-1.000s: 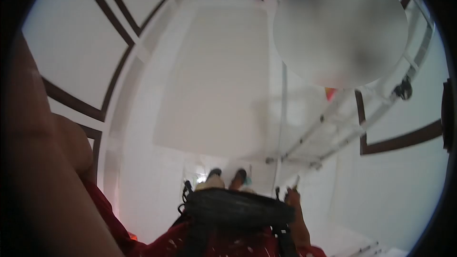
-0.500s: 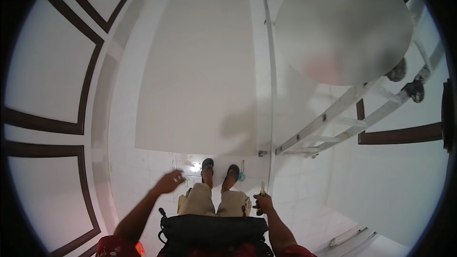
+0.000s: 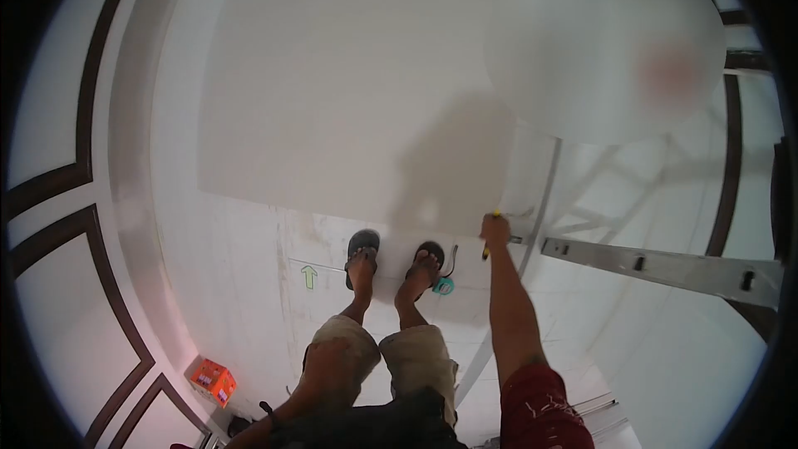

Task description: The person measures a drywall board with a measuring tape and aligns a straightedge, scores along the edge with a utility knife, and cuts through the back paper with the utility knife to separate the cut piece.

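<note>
My right hand (image 3: 495,231) is closed around a yellow and black cutter (image 3: 486,253), by the lower right corner of a large pale board (image 3: 349,91) lying on the floor. My left hand (image 3: 334,362) is low over my left thigh; its fingers are indistinct. Beside my right foot sits a teal tape measure (image 3: 444,286), a dark strap next to it. A long metal bar (image 3: 544,193) runs along the floor just right of my right hand.
An aluminium ladder (image 3: 665,266) reaches in from the right. At the lower left, an orange box (image 3: 214,381) stands near the panelled wall (image 3: 62,283). A green arrow (image 3: 309,276) marks the tiled floor. A blurred round patch hides the upper right.
My right hand has moved forward with the cutter to the board's corner. My left hand has drawn back to my thigh. The view has tipped down and nearer the floor.
</note>
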